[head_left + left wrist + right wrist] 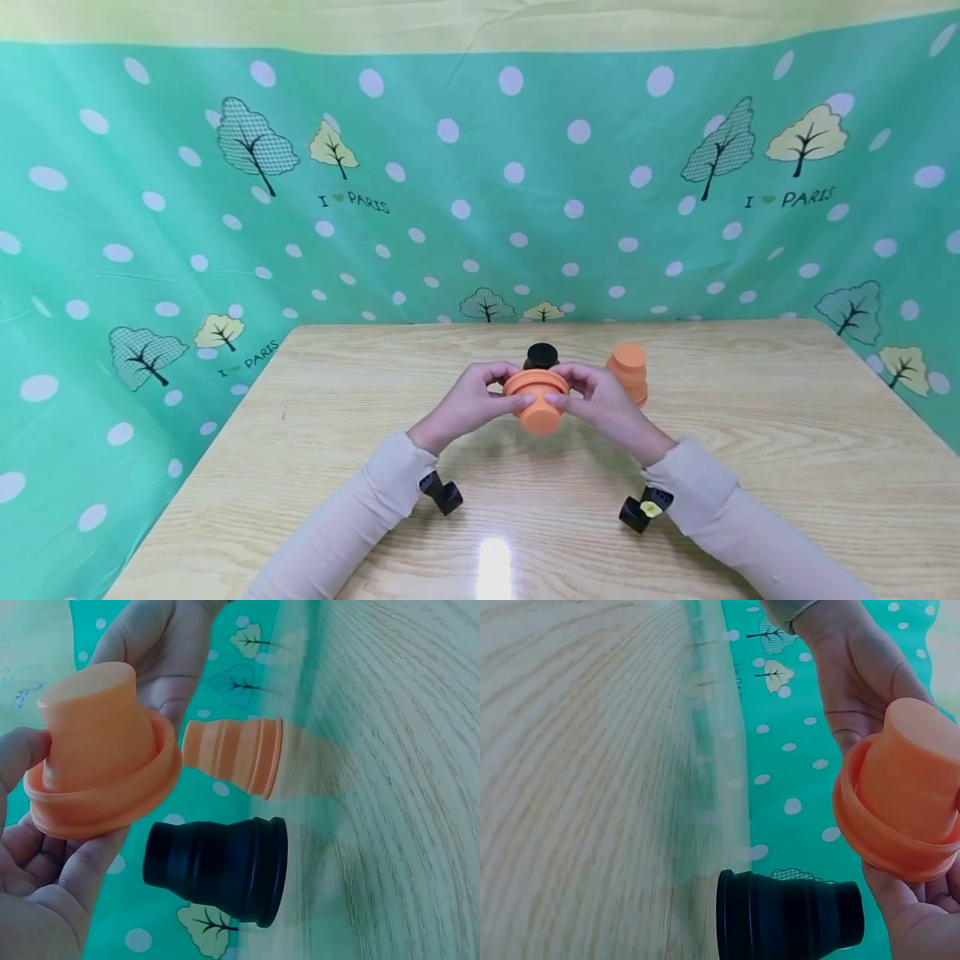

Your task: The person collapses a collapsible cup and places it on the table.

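Pale and wood-grained, the tabletop (337, 467) stretches toward a tree-printed green cloth (480, 183), and above that surface my left grip (480, 396) and right grip (602, 402) together pinch an orange cup (542, 418), narrow end up, near a black cup (542, 357) and a second orange cup (630, 373) standing wide end down.

We wear long, pale beige, wrinkled sleeves (352, 508), a stubby black left camera (447, 498) and a black right camera (635, 516) bearing a yellow mark (650, 508).
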`<state>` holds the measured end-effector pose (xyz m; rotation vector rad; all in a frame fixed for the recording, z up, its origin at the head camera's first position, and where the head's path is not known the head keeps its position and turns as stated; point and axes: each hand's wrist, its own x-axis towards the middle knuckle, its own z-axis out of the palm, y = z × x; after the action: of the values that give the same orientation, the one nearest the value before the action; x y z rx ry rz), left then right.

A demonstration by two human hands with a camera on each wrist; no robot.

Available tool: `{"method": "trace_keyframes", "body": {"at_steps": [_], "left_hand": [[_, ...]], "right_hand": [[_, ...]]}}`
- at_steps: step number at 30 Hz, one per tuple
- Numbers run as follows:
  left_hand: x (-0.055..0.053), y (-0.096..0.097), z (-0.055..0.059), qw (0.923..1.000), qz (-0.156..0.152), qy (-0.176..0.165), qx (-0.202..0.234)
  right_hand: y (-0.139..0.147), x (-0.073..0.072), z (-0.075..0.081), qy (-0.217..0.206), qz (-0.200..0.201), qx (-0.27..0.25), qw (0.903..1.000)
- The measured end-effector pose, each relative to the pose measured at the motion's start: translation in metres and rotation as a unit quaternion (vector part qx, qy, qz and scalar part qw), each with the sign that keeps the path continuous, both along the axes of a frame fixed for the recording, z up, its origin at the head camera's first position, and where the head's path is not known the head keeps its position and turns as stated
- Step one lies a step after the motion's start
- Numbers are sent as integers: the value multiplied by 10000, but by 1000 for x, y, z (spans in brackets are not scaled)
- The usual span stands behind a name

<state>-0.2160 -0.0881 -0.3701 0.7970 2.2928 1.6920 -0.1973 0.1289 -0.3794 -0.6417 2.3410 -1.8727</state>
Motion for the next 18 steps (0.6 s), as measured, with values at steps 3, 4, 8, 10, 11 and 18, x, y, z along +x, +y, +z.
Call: {"method": "trace_keyframes", "body": {"at_steps": [3,4,8,10,11,18], "left_hand": [[0,1,-2,9999,54,96,70],[-1,1,-3,9999,67,122,82],[-2,1,-5,9998,112,157,88],[-2,1,-4,9997,158,202,45],[-2,0,-4,9996,183,213,49],[-3,-4,0,9974,-272,-200,630]], "right_hand": [[-2,0,-1,154,-75,46,9998],[-3,0,-1,209,-105,62,9997],[-5,0,-3,356,-238,-4,9991],[-6,0,-3,407,-310,-83,9987],[-6,0,-3,435,-349,-121,9984],[-5,-1,0,273,-686,-511,9960]]}}
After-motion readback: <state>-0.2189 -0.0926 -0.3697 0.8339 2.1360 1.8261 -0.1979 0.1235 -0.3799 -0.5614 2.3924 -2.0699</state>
